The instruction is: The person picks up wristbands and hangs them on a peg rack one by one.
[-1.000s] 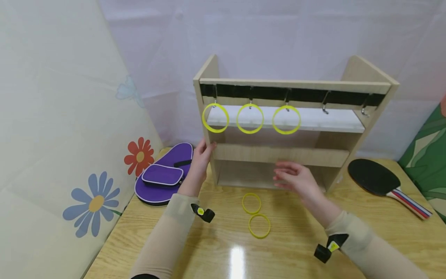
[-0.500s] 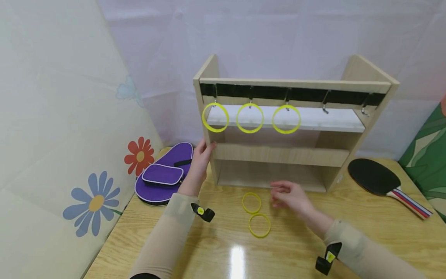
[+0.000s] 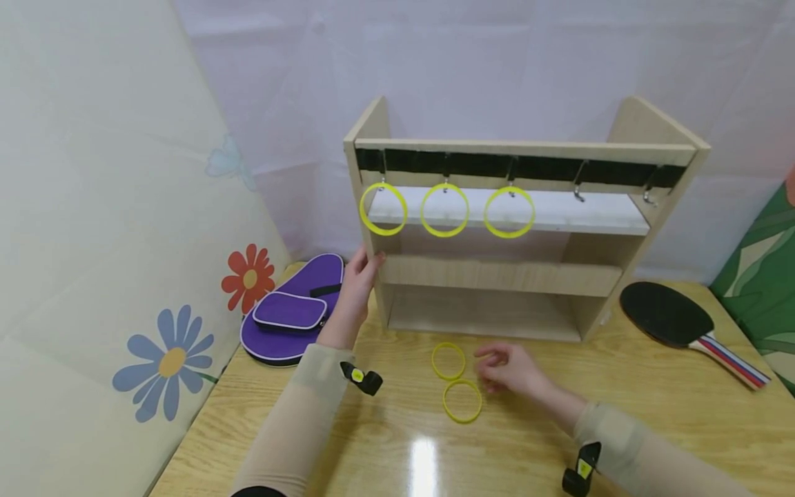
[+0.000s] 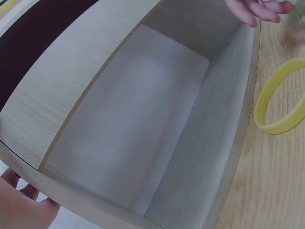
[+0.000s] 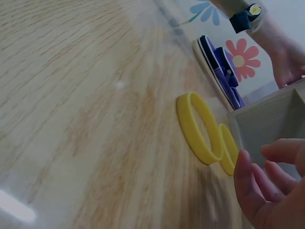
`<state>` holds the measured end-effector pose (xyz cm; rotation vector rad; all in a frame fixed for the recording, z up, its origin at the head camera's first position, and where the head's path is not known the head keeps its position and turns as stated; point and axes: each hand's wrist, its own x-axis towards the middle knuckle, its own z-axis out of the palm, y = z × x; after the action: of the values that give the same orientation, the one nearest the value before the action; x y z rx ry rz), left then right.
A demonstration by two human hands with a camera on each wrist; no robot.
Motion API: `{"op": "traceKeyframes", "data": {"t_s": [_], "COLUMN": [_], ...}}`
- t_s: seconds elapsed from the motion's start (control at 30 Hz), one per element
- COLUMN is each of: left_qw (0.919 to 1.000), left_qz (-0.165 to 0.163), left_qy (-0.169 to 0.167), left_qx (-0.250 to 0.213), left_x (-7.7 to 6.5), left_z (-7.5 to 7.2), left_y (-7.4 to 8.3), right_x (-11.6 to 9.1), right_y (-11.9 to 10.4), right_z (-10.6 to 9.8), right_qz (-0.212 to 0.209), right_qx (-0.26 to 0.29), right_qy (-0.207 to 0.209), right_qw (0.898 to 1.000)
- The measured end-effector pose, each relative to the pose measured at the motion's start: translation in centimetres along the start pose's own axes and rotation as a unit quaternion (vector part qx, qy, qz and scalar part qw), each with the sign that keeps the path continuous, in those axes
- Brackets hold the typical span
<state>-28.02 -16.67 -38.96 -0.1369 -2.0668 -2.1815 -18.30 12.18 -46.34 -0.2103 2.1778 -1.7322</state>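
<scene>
My left hand [image 3: 357, 286] holds the left side panel of a small wooden shelf [image 3: 497, 273], with the thumb at its front edge; the other fingers are mostly hidden behind the panel. Two yellow wristbands lie on the table before the shelf, a nearer wristband [image 3: 462, 401] and a farther wristband [image 3: 448, 361], close together. Just right of them hovers my right hand [image 3: 509, 369], fingers loosely bent and holding nothing. In the right wrist view its fingertips [image 5: 244, 160] appear beside the farther band, seemingly apart from it. Three more yellow wristbands [image 3: 445, 210] hang from hooks on the shelf.
Two bare metal hooks [image 3: 579, 192] are at the right of the black strip [image 3: 546, 168]. A purple paddle case [image 3: 292, 310] lies left of the shelf, and a black table tennis paddle [image 3: 666, 314] lies to its right. A patterned wall stands on the left.
My right hand has come down from in front of the shelf's lower opening toward the table, moving slightly left to beside the loose wristbands. My left hand stays on the panel.
</scene>
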Motion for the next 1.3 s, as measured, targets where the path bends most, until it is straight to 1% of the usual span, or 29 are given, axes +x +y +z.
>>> {"op": "traceKeyframes", "data": {"t_s": [0.13,0.27,0.43,0.6,0.9,1.1,1.3], "left_qw": [1.0000,1.0000,1.0000,1.0000,0.9999,0.9999,0.9999], "left_qz": [0.000,-0.003,-0.005,-0.005,-0.003,-0.003,-0.004], "left_qy": [0.000,0.000,0.001,0.004,0.012,0.011,0.005], "left_qx": [0.002,0.002,0.004,0.007,0.007,0.007,0.014], "left_x": [0.1,0.1,0.0,-0.1,0.0,-0.1,-0.2], "left_z": [0.0,0.0,0.0,0.1,0.0,0.0,0.1], "left_y": [0.0,0.0,0.0,0.1,0.0,0.0,0.2], "right_x": [-0.1,-0.2,-0.4,-0.5,-0.2,-0.2,-0.3], "right_y": [0.7,1.1,1.4,1.8,2.3,2.3,2.1], "right_z": [0.2,0.4,0.8,1.1,1.4,1.5,1.1], "right_qz": [-0.015,-0.012,-0.012,-0.023,-0.049,-0.055,-0.048], "right_qx": [-0.033,-0.054,-0.059,-0.075,-0.139,-0.148,-0.149], "right_qy": [-0.013,-0.015,-0.018,-0.014,-0.010,-0.009,-0.003], "right_qw": [0.999,0.998,0.998,0.997,0.989,0.987,0.988]}}
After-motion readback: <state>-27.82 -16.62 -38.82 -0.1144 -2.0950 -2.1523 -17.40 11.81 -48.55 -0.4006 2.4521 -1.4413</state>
